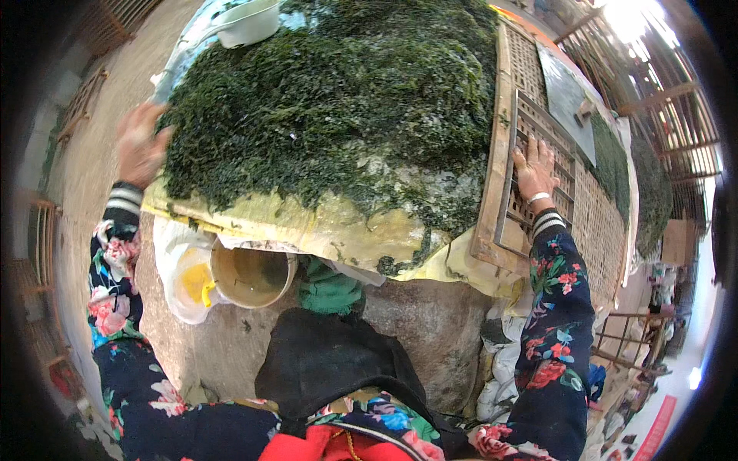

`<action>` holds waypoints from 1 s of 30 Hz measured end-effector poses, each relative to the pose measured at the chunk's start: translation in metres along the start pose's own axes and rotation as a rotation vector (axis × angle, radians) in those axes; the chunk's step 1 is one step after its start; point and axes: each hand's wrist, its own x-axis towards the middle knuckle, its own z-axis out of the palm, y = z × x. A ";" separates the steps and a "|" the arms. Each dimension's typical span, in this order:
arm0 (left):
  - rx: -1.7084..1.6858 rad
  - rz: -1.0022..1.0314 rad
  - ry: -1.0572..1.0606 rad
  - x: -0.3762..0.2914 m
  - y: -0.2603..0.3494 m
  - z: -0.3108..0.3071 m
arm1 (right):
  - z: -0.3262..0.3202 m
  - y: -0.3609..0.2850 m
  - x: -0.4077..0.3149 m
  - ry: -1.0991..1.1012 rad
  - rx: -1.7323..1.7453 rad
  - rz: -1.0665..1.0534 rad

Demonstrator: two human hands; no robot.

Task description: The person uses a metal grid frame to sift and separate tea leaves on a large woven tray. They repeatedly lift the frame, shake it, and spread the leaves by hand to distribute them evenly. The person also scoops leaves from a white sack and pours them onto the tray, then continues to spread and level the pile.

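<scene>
A large heap of wet, dark green seaweed [334,109] covers the yellow plastic sheeting [323,225] in front of me. My left hand [143,144], slightly blurred, is at the heap's left edge with the thumb apart from the fingers; some fingertips are hard to see. On the right, my right hand [535,167] lies palm down across a rectangular frame with thin crossbars [568,184], its fingers stretched out. That frame rests on a woven mat [597,201] beside a wooden rail [494,167].
A white plastic scoop [248,26] sits at the heap's far left. Further right, a grey sheet [568,98] carries a small block [584,110]. Below the near edge stand a round bucket [253,274] and a white bag with something yellow [193,276]. White sacks [500,374] lie at lower right.
</scene>
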 end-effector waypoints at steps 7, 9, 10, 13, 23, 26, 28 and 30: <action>-0.404 0.982 0.084 0.094 0.291 -0.088 | 0.012 0.011 0.011 0.069 -0.054 -0.082; -0.532 1.053 0.193 0.106 0.321 -0.104 | 0.013 0.013 0.011 0.060 -0.072 -0.086; -0.558 1.073 0.219 0.112 0.331 -0.107 | 0.013 0.011 0.010 0.049 -0.066 -0.085; -0.577 1.077 0.200 0.127 0.339 -0.097 | 0.009 0.006 0.003 0.038 -0.091 -0.072; -0.238 0.556 -0.471 0.171 0.259 0.053 | 0.009 -0.004 -0.006 0.099 -0.253 -0.120; -0.180 0.407 -0.624 0.183 0.238 0.105 | 0.006 -0.011 -0.010 0.166 -0.190 -0.304; -0.158 0.342 -0.715 0.188 0.229 0.136 | -0.002 -0.017 -0.013 0.133 -0.065 -0.276; -0.140 0.310 -0.783 0.195 0.223 0.161 | -0.011 -0.020 -0.017 -0.020 -0.010 -0.096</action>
